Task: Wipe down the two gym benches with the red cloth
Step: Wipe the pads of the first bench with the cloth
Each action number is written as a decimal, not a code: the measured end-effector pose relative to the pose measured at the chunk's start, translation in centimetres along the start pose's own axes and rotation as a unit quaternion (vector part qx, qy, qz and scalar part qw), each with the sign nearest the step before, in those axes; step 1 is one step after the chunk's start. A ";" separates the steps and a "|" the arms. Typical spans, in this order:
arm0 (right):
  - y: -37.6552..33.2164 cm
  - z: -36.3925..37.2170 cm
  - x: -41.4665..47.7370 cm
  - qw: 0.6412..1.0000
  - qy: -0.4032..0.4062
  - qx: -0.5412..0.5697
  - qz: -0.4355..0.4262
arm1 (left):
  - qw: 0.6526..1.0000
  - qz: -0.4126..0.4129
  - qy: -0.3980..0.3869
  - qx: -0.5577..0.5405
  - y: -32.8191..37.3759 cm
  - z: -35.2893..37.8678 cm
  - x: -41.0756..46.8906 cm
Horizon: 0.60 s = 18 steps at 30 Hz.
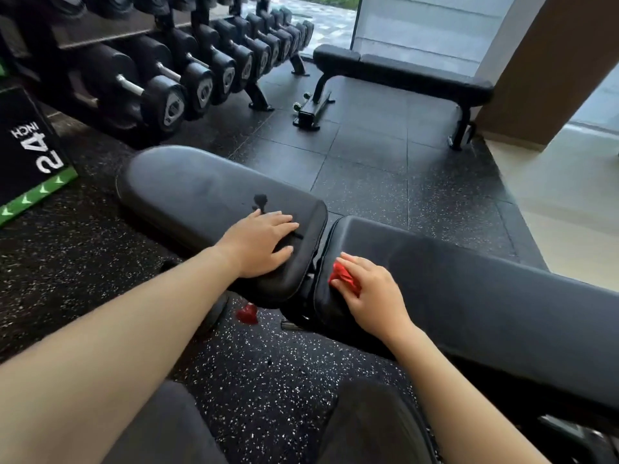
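Note:
The near black gym bench runs across the view, with a seat pad to the left and a long back pad to the right, split by a gap. My left hand lies flat, fingers spread, on the near end of the seat pad. My right hand presses the bunched red cloth on the left end of the long pad, beside the gap. Most of the cloth is hidden under my fingers. A second black bench stands farther back on the floor, untouched.
A dumbbell rack lines the left back. A black box marked 24 inch stands at the far left. A red knob shows under the near bench. A brown pillar rises at right. My knees fill the bottom edge.

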State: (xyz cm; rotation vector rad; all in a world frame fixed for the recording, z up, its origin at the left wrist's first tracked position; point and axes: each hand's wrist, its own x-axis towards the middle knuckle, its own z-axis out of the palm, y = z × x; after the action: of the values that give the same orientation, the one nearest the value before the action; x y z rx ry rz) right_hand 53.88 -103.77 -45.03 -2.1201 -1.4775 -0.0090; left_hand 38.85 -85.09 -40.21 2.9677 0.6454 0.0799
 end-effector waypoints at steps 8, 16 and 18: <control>-1.8 0.5 1.4 0.995 -0.009 -0.052 0.086 | 0.998 0.057 0.039 0.005 -6.6 -2.8 -1.3; -2.5 1.8 3.4 0.984 0.019 -0.064 0.163 | 0.998 0.065 0.017 -0.022 -8.5 -2.9 -2.0; -2.0 1.8 3.7 0.988 0.031 -0.057 0.143 | 0.998 0.050 0.035 -0.033 -8.7 -2.5 -1.8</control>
State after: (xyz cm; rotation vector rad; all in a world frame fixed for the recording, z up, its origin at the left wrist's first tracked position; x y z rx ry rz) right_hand 53.07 -99.30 -44.52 -2.3837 -1.1499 -0.0541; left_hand 33.49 -77.73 -38.75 2.9434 0.4910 0.2111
